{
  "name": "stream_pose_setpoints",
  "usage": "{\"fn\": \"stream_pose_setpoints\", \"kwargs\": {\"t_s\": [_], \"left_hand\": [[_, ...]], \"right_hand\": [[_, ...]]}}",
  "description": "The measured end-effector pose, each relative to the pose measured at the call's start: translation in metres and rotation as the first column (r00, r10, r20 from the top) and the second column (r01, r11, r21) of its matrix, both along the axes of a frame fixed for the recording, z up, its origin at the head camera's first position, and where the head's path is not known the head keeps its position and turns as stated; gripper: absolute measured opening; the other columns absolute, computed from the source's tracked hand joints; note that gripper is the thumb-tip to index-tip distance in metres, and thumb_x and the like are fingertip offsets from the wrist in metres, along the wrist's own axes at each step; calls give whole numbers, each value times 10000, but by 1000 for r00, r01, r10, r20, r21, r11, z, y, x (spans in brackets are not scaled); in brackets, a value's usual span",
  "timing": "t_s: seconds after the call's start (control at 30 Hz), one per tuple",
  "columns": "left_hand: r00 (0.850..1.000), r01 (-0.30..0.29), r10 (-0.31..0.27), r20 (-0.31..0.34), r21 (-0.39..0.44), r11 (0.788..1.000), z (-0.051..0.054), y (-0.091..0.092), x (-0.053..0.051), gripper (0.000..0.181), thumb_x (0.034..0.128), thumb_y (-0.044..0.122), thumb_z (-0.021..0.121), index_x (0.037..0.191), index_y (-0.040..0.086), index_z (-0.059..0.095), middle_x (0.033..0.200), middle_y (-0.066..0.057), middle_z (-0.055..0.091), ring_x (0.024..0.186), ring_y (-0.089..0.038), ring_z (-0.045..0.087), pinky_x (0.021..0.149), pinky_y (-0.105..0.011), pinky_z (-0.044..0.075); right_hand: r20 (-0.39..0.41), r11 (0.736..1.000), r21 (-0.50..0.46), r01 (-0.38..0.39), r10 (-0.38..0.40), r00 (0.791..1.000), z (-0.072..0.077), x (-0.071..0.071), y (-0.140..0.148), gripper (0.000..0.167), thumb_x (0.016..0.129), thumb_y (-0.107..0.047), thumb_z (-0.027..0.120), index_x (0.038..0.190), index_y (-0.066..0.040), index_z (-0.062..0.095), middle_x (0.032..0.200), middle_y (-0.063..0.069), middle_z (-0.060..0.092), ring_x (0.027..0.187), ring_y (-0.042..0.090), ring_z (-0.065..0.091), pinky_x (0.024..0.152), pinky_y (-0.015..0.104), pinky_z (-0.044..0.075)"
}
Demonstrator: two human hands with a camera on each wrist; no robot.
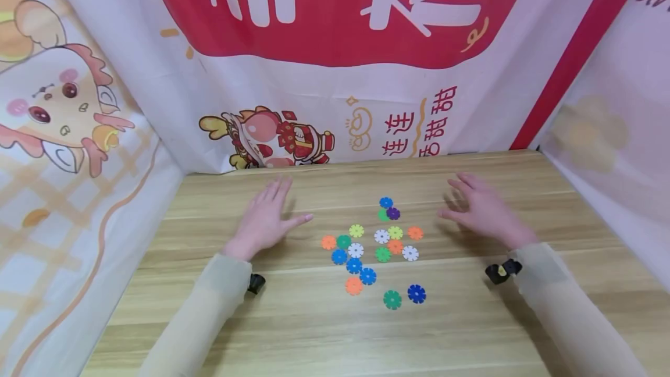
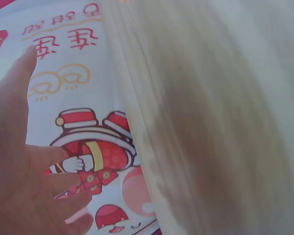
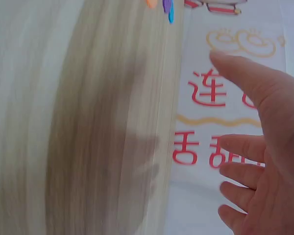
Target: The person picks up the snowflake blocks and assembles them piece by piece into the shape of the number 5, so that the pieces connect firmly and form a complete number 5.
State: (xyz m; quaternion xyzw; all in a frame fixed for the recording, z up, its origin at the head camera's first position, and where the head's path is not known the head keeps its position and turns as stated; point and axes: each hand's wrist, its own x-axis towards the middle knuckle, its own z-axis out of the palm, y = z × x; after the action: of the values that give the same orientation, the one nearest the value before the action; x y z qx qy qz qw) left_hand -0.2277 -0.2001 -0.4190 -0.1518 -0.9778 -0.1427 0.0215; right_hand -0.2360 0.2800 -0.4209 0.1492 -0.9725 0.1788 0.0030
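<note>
Several flat notched plastic discs lie in a loose group mid-table in the head view. Among them are a blue disc (image 1: 385,202) at the back, an orange disc (image 1: 328,242) at the left, a white disc (image 1: 410,253) at the right and a dark blue disc (image 1: 416,294) at the front. A purple disc (image 1: 393,213) overlaps a green one. My left hand (image 1: 264,217) hovers left of the discs, fingers extended and thumb spread. On the other side, my right hand (image 1: 480,208) is held over the table with its fingers relaxed. Neither hand touches a disc.
The wood-grain table (image 1: 293,330) meets a printed cloth (image 1: 335,109) at its back edge. More printed cloth hangs along the left (image 1: 78,191) and right sides. A black strap device (image 1: 503,271) sits at the right wrist, another (image 1: 255,284) at the left.
</note>
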Motion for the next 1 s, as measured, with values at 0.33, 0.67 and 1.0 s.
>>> {"fn": "stream_pose_setpoints", "kwargs": {"t_s": [0.33, 0.67, 1.0], "left_hand": [[988, 71, -108, 111, 295, 953, -5, 24, 16, 777, 890, 416, 804, 1516, 101, 470, 1537, -118, 459, 1396, -331, 424, 1141, -540, 340], [949, 124, -206, 239, 317, 940, -17, 44, 20, 514, 832, 213, 875, 1293, 88, 685, 1213, -18, 681, 1059, -195, 614, 941, -381, 516], [939, 107, -194, 285, 295, 949, -18, 53, 13, 280, 849, 145, 856, 1095, 76, 740, 1001, 4, 679, 914, -157, 608, 847, -330, 531]], "right_hand": [[137, 972, -229, -47, 80, 987, -7, 8, -28, 766, 874, -424, 816, 1472, -54, 514, 1489, 178, 501, 1369, 409, 434, 1083, 639, 363], [210, 960, -258, -111, 168, 963, -20, 13, -50, 508, 846, -308, 859, 1271, -81, 695, 1169, 46, 693, 1015, 213, 626, 905, 446, 545], [199, 960, -232, -155, 203, 959, -23, 11, -54, 272, 872, -218, 839, 1105, -106, 757, 943, -14, 674, 819, 193, 569, 742, 357, 519]]}}
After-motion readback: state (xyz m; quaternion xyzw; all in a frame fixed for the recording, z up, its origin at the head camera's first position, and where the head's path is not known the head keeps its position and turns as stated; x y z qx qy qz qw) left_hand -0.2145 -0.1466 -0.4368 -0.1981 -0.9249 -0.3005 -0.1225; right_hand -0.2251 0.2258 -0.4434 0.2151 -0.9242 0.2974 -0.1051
